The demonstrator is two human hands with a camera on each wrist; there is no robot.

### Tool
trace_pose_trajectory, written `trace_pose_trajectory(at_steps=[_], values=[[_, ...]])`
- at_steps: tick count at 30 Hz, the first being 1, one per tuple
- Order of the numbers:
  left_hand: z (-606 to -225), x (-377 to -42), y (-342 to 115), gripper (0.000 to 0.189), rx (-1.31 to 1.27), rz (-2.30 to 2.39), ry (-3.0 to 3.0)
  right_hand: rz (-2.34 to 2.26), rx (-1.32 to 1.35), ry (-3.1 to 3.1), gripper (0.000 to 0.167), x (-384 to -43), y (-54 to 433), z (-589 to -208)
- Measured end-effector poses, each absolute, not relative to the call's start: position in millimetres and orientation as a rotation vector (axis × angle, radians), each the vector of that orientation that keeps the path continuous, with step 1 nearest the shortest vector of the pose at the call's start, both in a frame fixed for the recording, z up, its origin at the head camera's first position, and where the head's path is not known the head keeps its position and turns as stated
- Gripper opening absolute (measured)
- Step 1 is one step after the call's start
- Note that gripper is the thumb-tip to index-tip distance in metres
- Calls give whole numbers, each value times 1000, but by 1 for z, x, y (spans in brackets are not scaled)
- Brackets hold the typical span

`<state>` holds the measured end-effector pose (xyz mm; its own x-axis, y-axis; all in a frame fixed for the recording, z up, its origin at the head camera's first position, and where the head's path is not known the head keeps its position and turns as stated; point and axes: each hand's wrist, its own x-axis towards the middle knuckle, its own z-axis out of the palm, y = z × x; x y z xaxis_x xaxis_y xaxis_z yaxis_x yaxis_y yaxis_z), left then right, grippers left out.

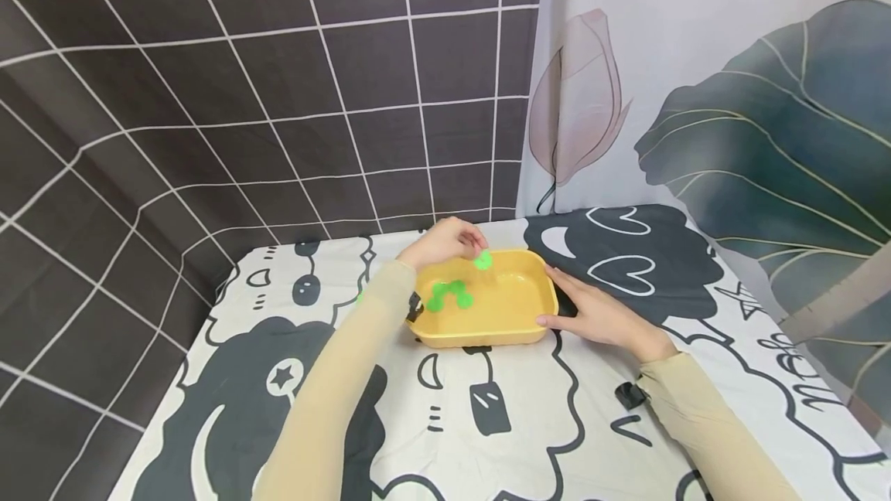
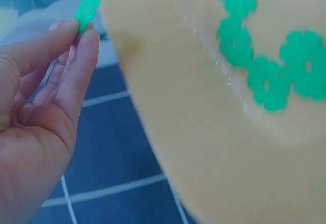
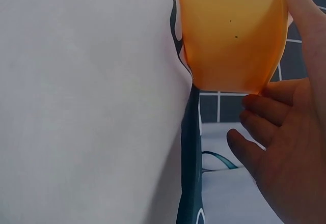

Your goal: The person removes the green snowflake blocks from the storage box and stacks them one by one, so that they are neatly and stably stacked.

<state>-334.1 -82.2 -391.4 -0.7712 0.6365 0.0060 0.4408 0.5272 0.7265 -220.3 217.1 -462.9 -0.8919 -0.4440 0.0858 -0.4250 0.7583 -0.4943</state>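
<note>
Head view: the left hand (image 1: 448,242) pinches a small bright-green, flower-shaped plastic piece (image 1: 483,260) by the far side of a shallow yellow plastic tray (image 1: 480,339).
Left fingers: thumb and fingertips nearly closed on the piece's edge, its petals exposed.
Right hand: fingers spread, fairly straight, touching the tray's right end without wrapping it.
Green cluster (image 1: 457,287): similar pieces touching inside the tray, toward its left; whether they interlock, I cannot tell.
Good handling: likely a light edge pinch, petal slots unobstructed, right hand bracing the tray.
</note>
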Motion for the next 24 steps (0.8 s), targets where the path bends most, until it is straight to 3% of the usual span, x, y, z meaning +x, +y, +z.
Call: trace_pose_trajectory(at_steps=[14,24], values=[[-371,-316,-169,24,593,1254,2634,-833,-737,2888,103,-220,217,-463],[-383,-295,-248,33,321,1348,2632,-846,-737,2899,103,-221,217,-464]])
